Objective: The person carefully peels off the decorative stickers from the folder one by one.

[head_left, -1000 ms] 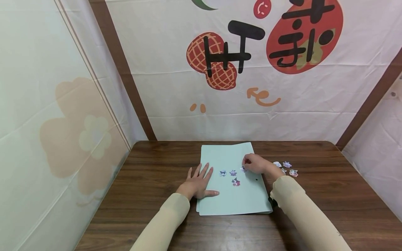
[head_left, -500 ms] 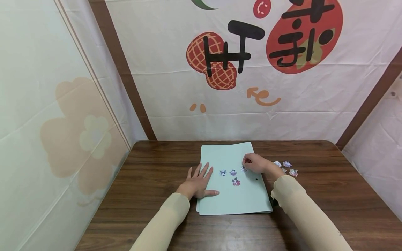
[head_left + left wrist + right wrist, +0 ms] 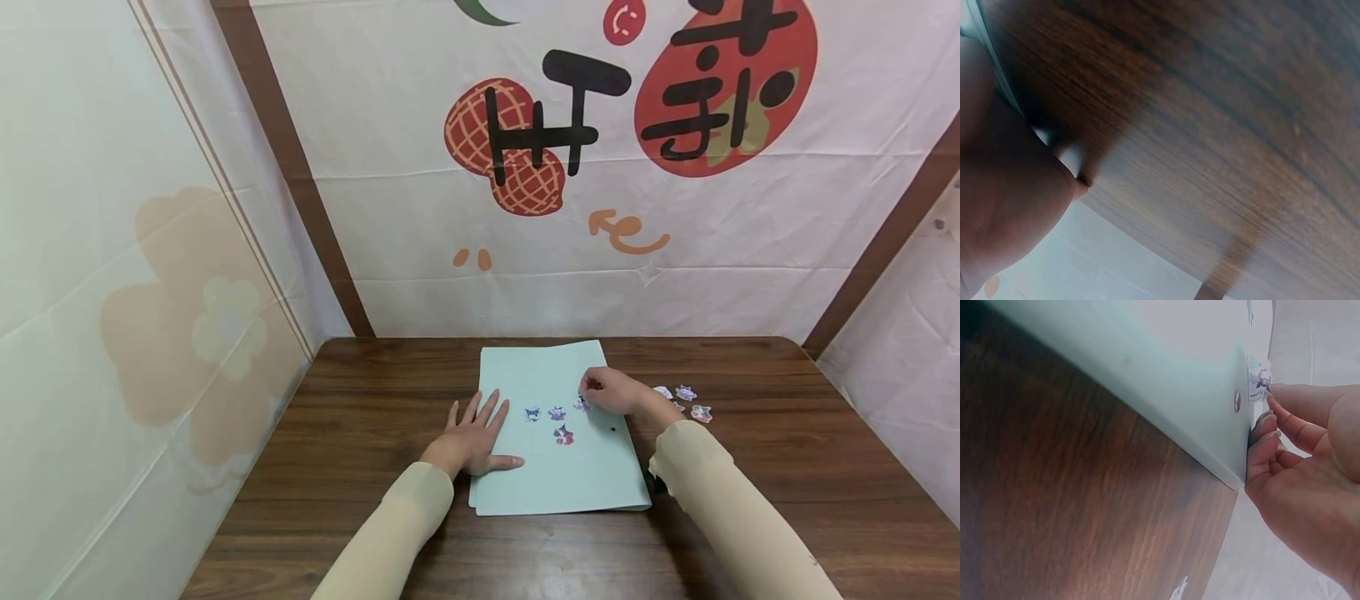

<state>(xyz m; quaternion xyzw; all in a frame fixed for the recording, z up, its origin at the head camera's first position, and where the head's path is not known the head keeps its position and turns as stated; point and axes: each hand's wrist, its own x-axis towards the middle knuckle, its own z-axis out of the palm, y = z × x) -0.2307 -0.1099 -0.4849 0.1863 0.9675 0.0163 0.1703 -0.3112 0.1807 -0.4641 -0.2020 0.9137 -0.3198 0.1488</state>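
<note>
A pale green folder (image 3: 555,487) lies flat on the wooden table. My left hand (image 3: 472,437) rests on its left edge, fingers spread and straight; the left wrist view shows only part of this hand (image 3: 1010,200). Over the folder's right half, my right hand (image 3: 611,392) pinches the edge of a small purple-and-white cartoon sticker (image 3: 581,404) between thumb and index finger. In the right wrist view that sticker (image 3: 1259,378) lies against the folder surface. Left of it are two more stickers (image 3: 532,413) in a row, with a pinkish sticker (image 3: 564,434) below them.
Several loose stickers (image 3: 701,413) lie on the table (image 3: 780,483) right of the folder, partly behind the right forearm. A small round snap (image 3: 1237,401) sits near the folder's right edge. A printed cloth (image 3: 420,300) hangs behind the table.
The right hand's fingertips have shifted very slightly, and a little more of the sticker under them shows. The left hand and folder have stayed in place.
</note>
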